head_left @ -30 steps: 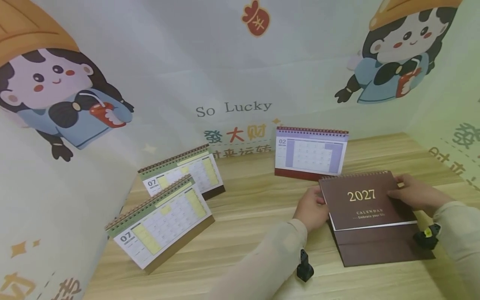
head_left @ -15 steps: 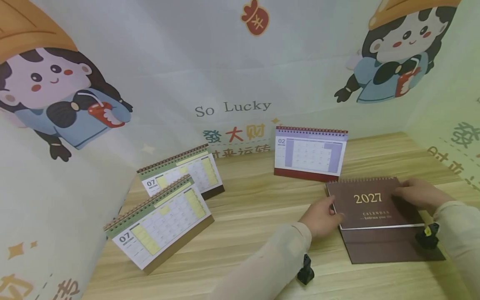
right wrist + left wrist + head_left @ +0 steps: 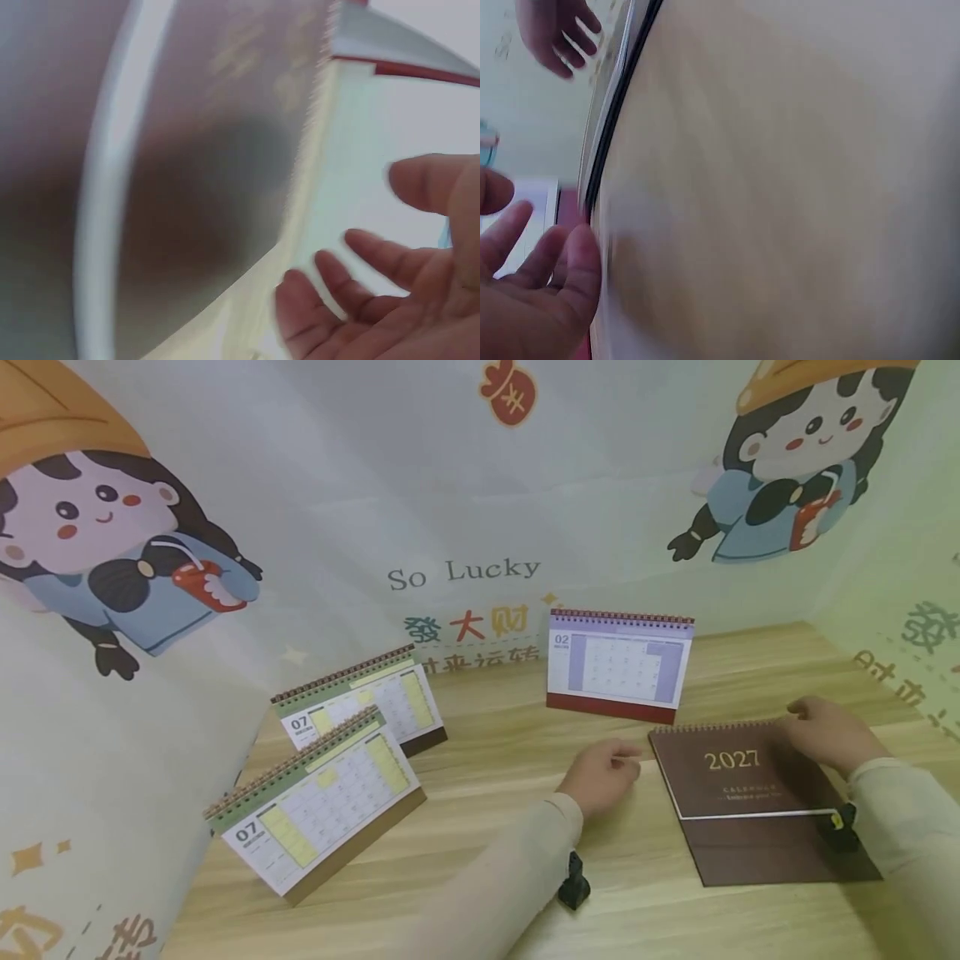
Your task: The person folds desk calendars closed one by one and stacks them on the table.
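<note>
A brown spiral-bound desk calendar [image 3: 738, 785] with "2027" in gold lies flat on the wooden table at the right. My left hand [image 3: 603, 778] is apart from it, just off its left edge, fingers loosely bent and holding nothing. Over its upper right corner hovers my right hand [image 3: 834, 735]. In the right wrist view the right hand's fingers [image 3: 304, 311] are spread beside the calendar's spiral edge, with nothing between them. The left wrist view has the left hand's fingers [image 3: 581, 262] near the calendar's thin dark edge [image 3: 619, 97], the other hand beyond.
Behind the brown calendar stands a purple-and-white desk calendar [image 3: 618, 664] with a red base. Two green-and-yellow desk calendars stand at the left, the front one [image 3: 322, 806] partly covering the rear one [image 3: 360, 702]. A printed cloth backdrop [image 3: 337, 485] encloses the wooden table [image 3: 480, 860].
The brown calendar shifted right, then was lowered flat onto the table. My left hand let go and drew back left; my right hand released the corner and lifted slightly.
</note>
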`<state>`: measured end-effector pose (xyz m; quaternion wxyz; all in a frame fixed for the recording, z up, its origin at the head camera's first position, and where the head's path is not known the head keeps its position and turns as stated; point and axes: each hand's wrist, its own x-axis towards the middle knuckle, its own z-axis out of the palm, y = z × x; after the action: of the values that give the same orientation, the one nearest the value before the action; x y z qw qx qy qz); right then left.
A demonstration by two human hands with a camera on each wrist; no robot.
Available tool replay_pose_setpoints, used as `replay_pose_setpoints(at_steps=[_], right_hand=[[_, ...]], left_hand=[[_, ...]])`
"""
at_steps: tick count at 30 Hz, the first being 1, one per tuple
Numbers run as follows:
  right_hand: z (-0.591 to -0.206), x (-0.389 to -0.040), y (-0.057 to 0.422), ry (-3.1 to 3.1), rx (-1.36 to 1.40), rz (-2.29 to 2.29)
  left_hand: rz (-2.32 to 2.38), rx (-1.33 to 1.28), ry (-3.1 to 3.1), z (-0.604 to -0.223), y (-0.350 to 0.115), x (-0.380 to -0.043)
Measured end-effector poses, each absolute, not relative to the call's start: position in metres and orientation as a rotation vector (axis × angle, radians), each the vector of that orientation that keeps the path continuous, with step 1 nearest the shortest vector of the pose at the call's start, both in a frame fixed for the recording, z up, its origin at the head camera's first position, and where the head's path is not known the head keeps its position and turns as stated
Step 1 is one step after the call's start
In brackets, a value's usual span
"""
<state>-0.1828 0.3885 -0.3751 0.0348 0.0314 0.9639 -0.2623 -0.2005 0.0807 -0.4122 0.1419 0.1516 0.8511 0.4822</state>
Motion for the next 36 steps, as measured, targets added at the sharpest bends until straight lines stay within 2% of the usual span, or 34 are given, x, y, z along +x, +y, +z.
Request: replay_pose_setpoints(at_steps=[10,20,24,29,36], right_hand=[[-0.346,-0.21,0.333,2.967,0.123,-1.18],[-0.348,-0.242,0.283,2.785,0.278,-1.655],[-0.349,-0.25,0.273,2.747,0.341,-1.75],[-0.354,-0.257,0.267,2.719,0.344,-1.805],[-0.366,-0.263,0.257,2.752,0.389,-1.772]], left_hand=[[1.619,0.194,2.672,-0.384,0.027,-0.273],[1.494,0.098,2.708,-0.349,0.034,-0.315],[1.444,0.068,2.724,-0.353,0.05,-0.323],[1.593,0.06,2.722,-0.372,0.071,-0.332],[1.62,0.079,2.729,-0.388,0.064,-0.339]])
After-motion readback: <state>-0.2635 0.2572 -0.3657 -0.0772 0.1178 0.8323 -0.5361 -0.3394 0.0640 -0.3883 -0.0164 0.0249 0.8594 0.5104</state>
